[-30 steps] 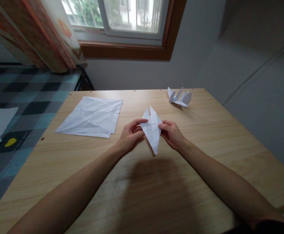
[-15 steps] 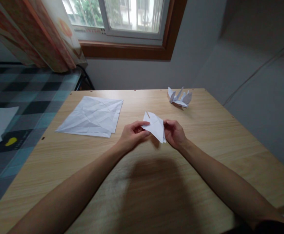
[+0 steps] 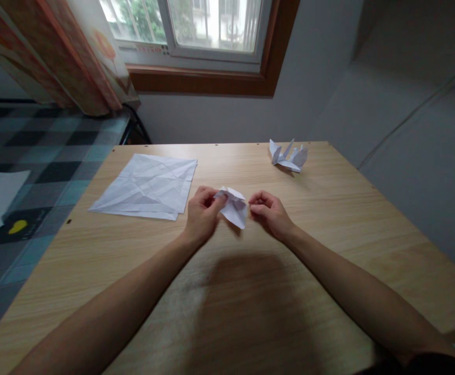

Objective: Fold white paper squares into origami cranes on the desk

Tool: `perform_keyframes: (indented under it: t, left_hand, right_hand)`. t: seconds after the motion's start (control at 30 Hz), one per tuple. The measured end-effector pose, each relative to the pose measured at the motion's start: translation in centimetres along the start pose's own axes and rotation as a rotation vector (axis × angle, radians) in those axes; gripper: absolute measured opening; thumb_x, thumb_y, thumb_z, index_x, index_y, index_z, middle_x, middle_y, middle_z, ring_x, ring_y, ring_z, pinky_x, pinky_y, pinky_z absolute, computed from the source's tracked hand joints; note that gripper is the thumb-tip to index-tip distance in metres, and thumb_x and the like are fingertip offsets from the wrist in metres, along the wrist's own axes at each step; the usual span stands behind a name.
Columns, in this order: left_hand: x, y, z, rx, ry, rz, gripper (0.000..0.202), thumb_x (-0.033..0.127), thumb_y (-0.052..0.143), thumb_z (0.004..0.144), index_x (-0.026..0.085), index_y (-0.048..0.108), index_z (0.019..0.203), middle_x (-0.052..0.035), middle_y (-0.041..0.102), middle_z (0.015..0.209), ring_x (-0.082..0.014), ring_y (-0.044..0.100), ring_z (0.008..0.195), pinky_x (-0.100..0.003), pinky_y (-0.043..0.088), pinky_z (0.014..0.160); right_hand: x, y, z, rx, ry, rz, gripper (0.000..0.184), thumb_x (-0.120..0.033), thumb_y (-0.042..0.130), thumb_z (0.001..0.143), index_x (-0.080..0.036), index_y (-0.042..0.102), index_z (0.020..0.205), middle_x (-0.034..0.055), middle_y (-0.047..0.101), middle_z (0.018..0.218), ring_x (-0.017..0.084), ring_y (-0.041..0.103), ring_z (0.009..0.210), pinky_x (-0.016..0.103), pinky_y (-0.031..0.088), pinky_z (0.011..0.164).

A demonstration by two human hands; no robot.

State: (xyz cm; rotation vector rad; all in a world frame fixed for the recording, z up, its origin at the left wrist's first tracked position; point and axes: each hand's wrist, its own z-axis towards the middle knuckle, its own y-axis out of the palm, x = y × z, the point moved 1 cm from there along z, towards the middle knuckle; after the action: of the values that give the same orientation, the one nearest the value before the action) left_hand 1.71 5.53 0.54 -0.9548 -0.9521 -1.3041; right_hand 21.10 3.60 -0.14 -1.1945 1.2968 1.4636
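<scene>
A small folded sheet of white paper (image 3: pixel 236 209) is pinched at its left edge by my left hand (image 3: pixel 204 212), thumb on top. Its folds have spread apart, and one flap hangs toward me above the table. Just to the right of the paper, my right hand (image 3: pixel 269 211) is half curled, with a small gap between thumb and fingers. A narrow space separates those fingertips from the paper, and nothing shows in them.
Creased white paper sheets (image 3: pixel 149 185) lie at the left of the wooden table (image 3: pixel 352 250). Folded paper cranes (image 3: pixel 289 157) stand near the back right edge. A checked cloth surface (image 3: pixel 55 156) adjoins on the left, with paper (image 3: pixel 1 198) on it. A window is behind.
The folded paper has shifted left and turned, and its flaps have opened out. My right hand has come off the paper's right edge. The left hand keeps its hold.
</scene>
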Motion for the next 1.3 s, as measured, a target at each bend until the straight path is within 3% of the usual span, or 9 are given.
perform_keyframes:
  t: [0.17, 0.27, 0.4, 0.57, 0.73, 0.83, 0.97, 1.07, 1.3]
  left_hand:
    - [0.0, 0.1, -0.3, -0.001, -0.008, 0.001, 0.012, 0.028, 0.073, 0.077, 0.018, 0.07, 0.072, 0.0, 0.058, 0.077, -0.0123, 0.054, 0.069, -0.025, 0.042, 0.065]
    - [0.6, 0.3, -0.6, -0.004, -0.035, -0.004, 0.011, 0.028, 0.07, 0.079, 0.018, 0.068, 0.077, 0.0011, 0.062, 0.072, -0.0128, 0.055, 0.066, -0.026, 0.043, 0.063]
    - [1.1, 0.5, -1.0, -0.057, -0.014, 0.055, 0.01, 0.027, 0.069, 0.08, 0.018, 0.066, 0.078, 0.0022, 0.062, 0.067, -0.012, 0.052, 0.061, -0.025, 0.04, 0.06]
    - [0.7, 0.7, -1.4, -0.105, 0.079, 0.18, 0.01, 0.024, 0.069, 0.079, 0.018, 0.066, 0.086, 0.0003, 0.063, 0.076, -0.0125, 0.054, 0.069, -0.026, 0.041, 0.064]
    - [0.2, 1.2, -1.6, -0.038, -0.047, -0.007, 0.069, 0.028, 0.082, 0.065, 0.026, 0.051, 0.127, -0.0083, 0.054, 0.129, -0.0147, 0.06, 0.087, -0.029, 0.051, 0.072]
    - [0.4, 1.8, -1.9, -0.028, -0.227, -0.158, 0.082, 0.035, 0.084, 0.063, 0.029, 0.043, 0.134, -0.0112, 0.044, 0.139, -0.0134, 0.062, 0.084, -0.033, 0.054, 0.075]
    - [0.7, 2.4, -2.3, -0.053, -0.39, -0.271, 0.083, 0.035, 0.083, 0.066, 0.026, 0.041, 0.137, -0.0105, 0.053, 0.124, -0.0157, 0.064, 0.082, -0.036, 0.055, 0.076]
    - [0.5, 2.4, -2.3, -0.136, -0.393, -0.384, 0.088, 0.026, 0.083, 0.063, 0.026, 0.039, 0.139, -0.0077, 0.059, 0.116, -0.0196, 0.066, 0.091, -0.037, 0.055, 0.082]
    - [-0.4, 1.9, -1.8, -0.122, -0.304, -0.459, 0.102, 0.012, 0.084, 0.055, 0.035, 0.037, 0.142, -0.0105, 0.044, 0.146, -0.0175, 0.068, 0.1, -0.028, 0.056, 0.081]
  right_hand:
    - [-0.3, 0.2, -0.4, 0.022, -0.247, -0.24, 0.015, -0.04, 0.07, 0.081, -0.025, 0.073, 0.081, 0.0023, 0.061, 0.087, 0.016, 0.055, 0.078, 0.03, 0.045, 0.069]
    - [0.1, 0.4, -0.6, 0.032, -0.3, -0.315, 0.018, -0.041, 0.076, 0.078, -0.026, 0.073, 0.088, 0.0034, 0.061, 0.097, 0.019, 0.057, 0.087, 0.032, 0.047, 0.073]
    - [0.0, 0.6, -1.0, 0.155, -0.398, -0.416, 0.044, -0.039, 0.085, 0.07, -0.03, 0.067, 0.109, 0.0045, 0.062, 0.113, 0.022, 0.059, 0.1, 0.035, 0.048, 0.082]
    - [-1.2, 1.1, -1.7, 0.112, -0.645, -0.6, 0.005, -0.031, 0.076, 0.083, -0.029, 0.074, 0.086, 0.0042, 0.069, 0.094, 0.022, 0.062, 0.093, 0.039, 0.05, 0.085]
    - [-0.4, 0.7, -1.9, 0.314, -0.758, -0.577, 0.006, -0.025, 0.07, 0.088, -0.029, 0.075, 0.091, 0.0017, 0.07, 0.085, 0.021, 0.065, 0.081, 0.038, 0.053, 0.074]
    - [0.0, 0.4, -2.1, 0.377, -0.855, -0.66, 0.019, -0.02, 0.07, 0.088, -0.032, 0.075, 0.102, 0.0021, 0.072, 0.091, 0.021, 0.065, 0.082, 0.038, 0.054, 0.073]
    - [-0.4, 0.7, -2.3, 0.296, -0.994, -0.858, 0.027, -0.014, 0.065, 0.089, -0.033, 0.074, 0.106, 0.003, 0.071, 0.09, 0.021, 0.063, 0.083, 0.04, 0.054, 0.074]
    - [-0.6, 1.0, -2.2, 0.169, -1.018, -0.933, 0.026, -0.011, 0.06, 0.09, -0.029, 0.074, 0.104, 0.0045, 0.07, 0.086, 0.022, 0.062, 0.084, 0.039, 0.054, 0.074]
    - [0.1, 1.0, -1.5, -0.036, -0.923, -0.988, 0.024, -0.013, 0.057, 0.091, -0.024, 0.072, 0.106, 0.0065, 0.072, 0.099, 0.023, 0.065, 0.094, 0.041, 0.054, 0.083]
